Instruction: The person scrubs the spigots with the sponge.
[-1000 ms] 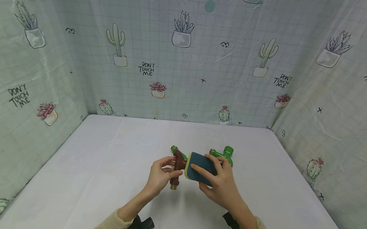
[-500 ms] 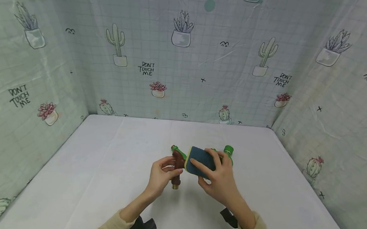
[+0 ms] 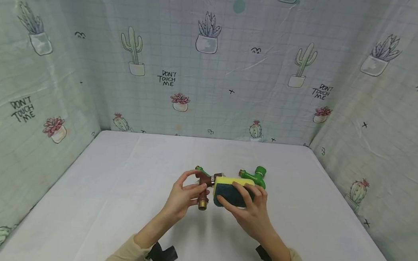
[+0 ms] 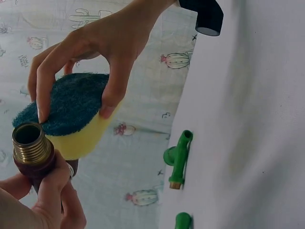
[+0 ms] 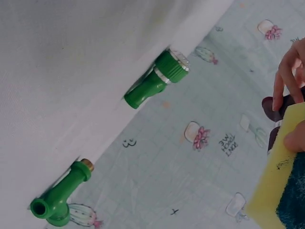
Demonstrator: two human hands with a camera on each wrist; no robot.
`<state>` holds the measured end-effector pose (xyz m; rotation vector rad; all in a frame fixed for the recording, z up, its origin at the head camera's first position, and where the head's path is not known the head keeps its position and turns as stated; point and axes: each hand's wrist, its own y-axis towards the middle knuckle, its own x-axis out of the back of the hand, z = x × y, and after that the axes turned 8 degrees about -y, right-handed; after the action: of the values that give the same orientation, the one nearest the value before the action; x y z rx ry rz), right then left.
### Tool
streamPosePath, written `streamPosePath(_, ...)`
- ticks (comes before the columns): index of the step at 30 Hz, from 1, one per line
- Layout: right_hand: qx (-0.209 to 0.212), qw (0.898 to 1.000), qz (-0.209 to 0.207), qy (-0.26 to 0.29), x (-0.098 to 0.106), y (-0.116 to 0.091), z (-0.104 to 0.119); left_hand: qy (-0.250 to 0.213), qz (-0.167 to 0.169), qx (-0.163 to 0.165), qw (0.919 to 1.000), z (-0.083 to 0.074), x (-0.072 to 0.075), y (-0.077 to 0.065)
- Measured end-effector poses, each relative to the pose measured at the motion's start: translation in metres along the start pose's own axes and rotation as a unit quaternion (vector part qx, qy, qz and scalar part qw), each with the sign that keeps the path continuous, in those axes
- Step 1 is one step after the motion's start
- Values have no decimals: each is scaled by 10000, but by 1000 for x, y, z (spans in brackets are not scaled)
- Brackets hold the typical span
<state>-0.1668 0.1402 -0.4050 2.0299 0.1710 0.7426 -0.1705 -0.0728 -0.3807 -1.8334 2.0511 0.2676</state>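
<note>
A brown tap (image 3: 207, 181) with a brass threaded end is held above the table by my left hand (image 3: 179, 196), thumb and fingers around its body. In the left wrist view the open threaded end (image 4: 34, 148) faces the camera. My right hand (image 3: 255, 215) grips a sponge (image 3: 231, 195), yellow with a dark blue-green scouring side. The sponge is right at the tap's side branch, its yellow edge uppermost in the head view. In the right wrist view the yellow face (image 5: 274, 183) overlaps part of the brown tap (image 5: 272, 109).
Two green taps lie on the white table (image 3: 149, 163) beyond my hands. One green tap (image 3: 254, 176) is at the right; the other (image 3: 202, 169) is partly hidden behind the brown tap. Patterned cloth (image 3: 213, 67) walls the table's back and sides. Each wrist carries a black mount (image 3: 162, 255).
The sponge has turned from its dark face showing to its yellow edge up, and moved slightly lower. The left hand has tilted the brown tap, uncovering its side branch.
</note>
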Motion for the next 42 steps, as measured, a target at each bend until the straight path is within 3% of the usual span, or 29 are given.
streamPosePath(3,22,9999,-162,-36,-1,-2,-1,335,435,48,9985,1,4,1)
streamPosePath(8,54,9987,-495,-61,-2,-3,-4,336,1075,261,9933,1,10,3)
streamPosePath(17,280,9958,-862,-100,-1,0,-5,127,1571,445,9865,7,8,-1)
streamPosePath(22,361,9950,-929,-74,-1,3,-2,-21,1447,746,9867,12,6,-2)
streamPosePath(26,410,9950,-905,-75,-1,2,-1,331,1094,712,9909,15,5,-1)
streamPosePath(30,387,9950,-914,-110,-3,3,-2,551,967,575,9921,18,5,1)
streamPosePath(37,102,9992,-372,129,-4,4,-3,760,1103,68,9910,28,10,9)
streamPosePath(42,-517,9961,210,684,-3,4,-7,910,1500,-260,9841,29,13,13)
